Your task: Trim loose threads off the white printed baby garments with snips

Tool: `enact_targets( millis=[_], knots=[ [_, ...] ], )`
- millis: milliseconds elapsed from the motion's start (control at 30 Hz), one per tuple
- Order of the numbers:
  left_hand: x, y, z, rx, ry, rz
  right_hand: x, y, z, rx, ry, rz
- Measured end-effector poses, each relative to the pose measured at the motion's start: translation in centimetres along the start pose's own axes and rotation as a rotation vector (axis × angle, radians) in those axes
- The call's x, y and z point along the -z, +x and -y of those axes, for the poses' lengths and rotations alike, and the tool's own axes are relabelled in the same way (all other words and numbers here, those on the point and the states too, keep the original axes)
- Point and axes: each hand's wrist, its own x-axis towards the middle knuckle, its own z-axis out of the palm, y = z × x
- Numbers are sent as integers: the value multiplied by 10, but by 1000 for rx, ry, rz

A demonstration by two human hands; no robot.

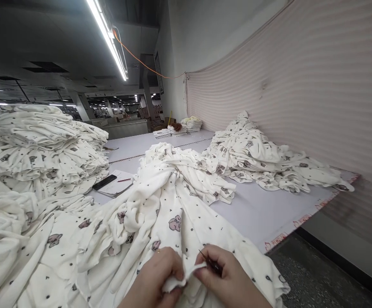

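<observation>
My left hand (155, 278) pinches a fold of a white printed garment (160, 214) at the bottom of the view. My right hand (227, 276) grips the same fold from the other side and also holds a small dark pointed tool (210, 263), likely thread snips, against the cloth. The garment is fleecy, white, with pink bear prints and small dark hearts. It trails away from my hands across the table into a loose heap (186, 171).
A tall stack of the same garments (38, 145) rises at the left. Another heap (263, 158) lies by the striped wall covering (301, 85). A black phone (104, 182) and a pen rest on papers (117, 186). The table edge (301, 220) drops to dark floor at right.
</observation>
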Motion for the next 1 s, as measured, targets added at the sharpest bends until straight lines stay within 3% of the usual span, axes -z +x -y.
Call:
enact_targets(
  millis=[100, 200, 300, 433, 467, 500, 600, 667, 800, 933, 1000],
  knots=[
    [1, -7, -2, -336, 344, -87, -1, -12, 0, 139, -129, -68],
    [-5, -11, -5, -414, 407, -112, -2, -26, 2, 131, -153, -46],
    [1, -8, -5, -214, 87, -139, -2, -34, 1, 159, -165, -32],
    [31, 10, 2, 248, -645, -366, -3, -33, -10, 54, -108, -302],
    [35, 16, 1, 295, -672, -369, -3, -32, -13, 7, -100, -352],
    [36, 22, 0, 311, -608, -298, -3, -30, -15, -30, -94, -361],
    [18, 36, -10, 322, -170, 120, -1, -27, -16, -67, -41, -279],
    [-2, 40, -15, 352, -14, 275, -2, -29, -15, -93, -1, -283],
    [-15, 42, -14, 437, -74, 236, -21, -34, -13, -88, -17, -376],
    [1, 43, -9, 442, -204, 173, -54, -28, -13, -8, -181, -406],
    [11, 43, -7, 420, -265, 115, -59, -21, -11, -3, -115, -396]
  ],
)
